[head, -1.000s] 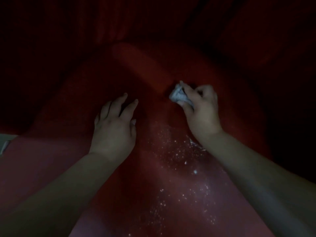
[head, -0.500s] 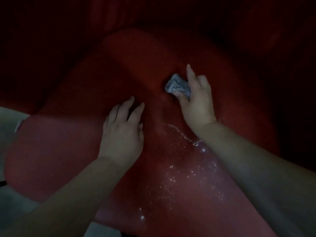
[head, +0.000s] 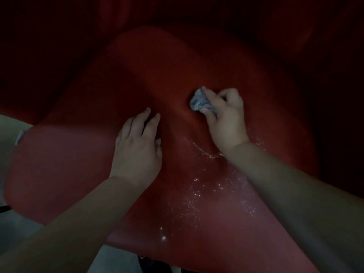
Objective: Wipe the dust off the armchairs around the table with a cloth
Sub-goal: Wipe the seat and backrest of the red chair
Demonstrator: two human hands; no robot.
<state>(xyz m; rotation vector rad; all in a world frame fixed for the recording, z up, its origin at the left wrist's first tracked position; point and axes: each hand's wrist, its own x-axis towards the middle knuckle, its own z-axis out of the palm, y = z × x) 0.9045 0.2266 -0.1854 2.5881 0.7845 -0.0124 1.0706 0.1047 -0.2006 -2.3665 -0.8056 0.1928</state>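
Note:
A red armchair (head: 82, 166) fills the dim view, its seat sloping up into the backrest. White dust specks (head: 208, 196) are scattered over the seat between my forearms. My right hand (head: 226, 117) grips a crumpled grey cloth (head: 199, 102) and presses it into the crease at the back of the seat. My left hand (head: 137, 148) rests flat on the seat to the left of the cloth, fingers straight and pointing at the crease.
Pale floor (head: 13, 231) shows at the lower left beyond the seat's front edge. A thin dark bar (head: 4, 208) juts in at the left edge. Dark red upholstery rises behind and to the right, lost in shadow.
My right hand has curled its fingers round the cloth again and shifted slightly down the crease. The view has drifted little; my left hand stays flat in place.

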